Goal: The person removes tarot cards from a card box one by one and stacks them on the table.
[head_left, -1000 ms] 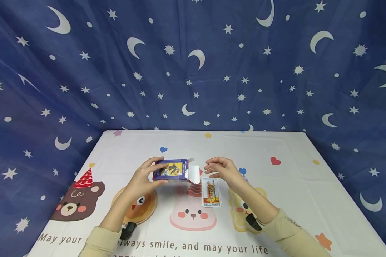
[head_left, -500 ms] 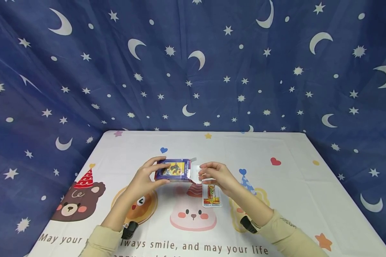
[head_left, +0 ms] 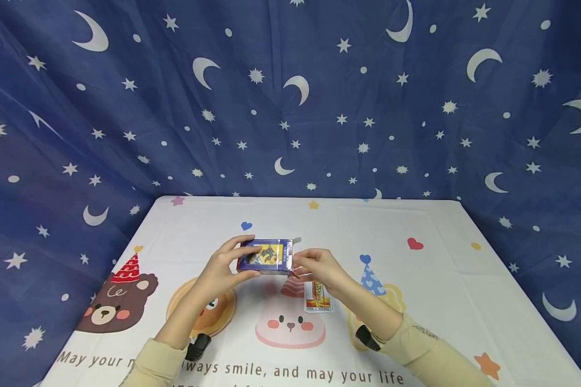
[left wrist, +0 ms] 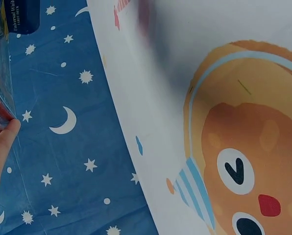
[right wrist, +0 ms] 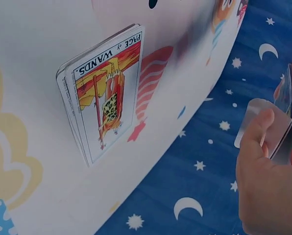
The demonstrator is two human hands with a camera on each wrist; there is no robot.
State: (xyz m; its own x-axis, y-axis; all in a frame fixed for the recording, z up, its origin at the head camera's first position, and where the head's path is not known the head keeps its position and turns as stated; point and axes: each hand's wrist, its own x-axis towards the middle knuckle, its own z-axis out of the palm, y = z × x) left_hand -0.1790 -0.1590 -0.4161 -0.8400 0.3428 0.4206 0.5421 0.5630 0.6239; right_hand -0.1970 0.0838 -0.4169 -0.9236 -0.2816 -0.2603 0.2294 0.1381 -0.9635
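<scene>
My left hand (head_left: 218, 269) grips a blue tarot card box (head_left: 271, 254) above the table, thumb on the near side and fingers across its yellow picture. My right hand (head_left: 321, 269) is at the box's open right end. In the right wrist view, its thumb presses on the pale end flap (right wrist: 279, 121), while the other fingers are partly hidden. A stack of tarot cards (head_left: 318, 301), Page of Wands on top, lies face up on the table below the right hand, its upper part covered by that hand in the head view.
The white table cover (head_left: 416, 301) has printed cartoon animals, hearts and lettering. Behind it hangs a dark blue curtain (head_left: 319, 161) with moons and stars. A black wrist strap (head_left: 198, 346) is on the left wrist and another strap (head_left: 368, 338) on the right.
My right hand has moved left to the end flap, which its fingers now cover in the head view. My left hand has shifted slightly right with the box. The card stack stays put.
</scene>
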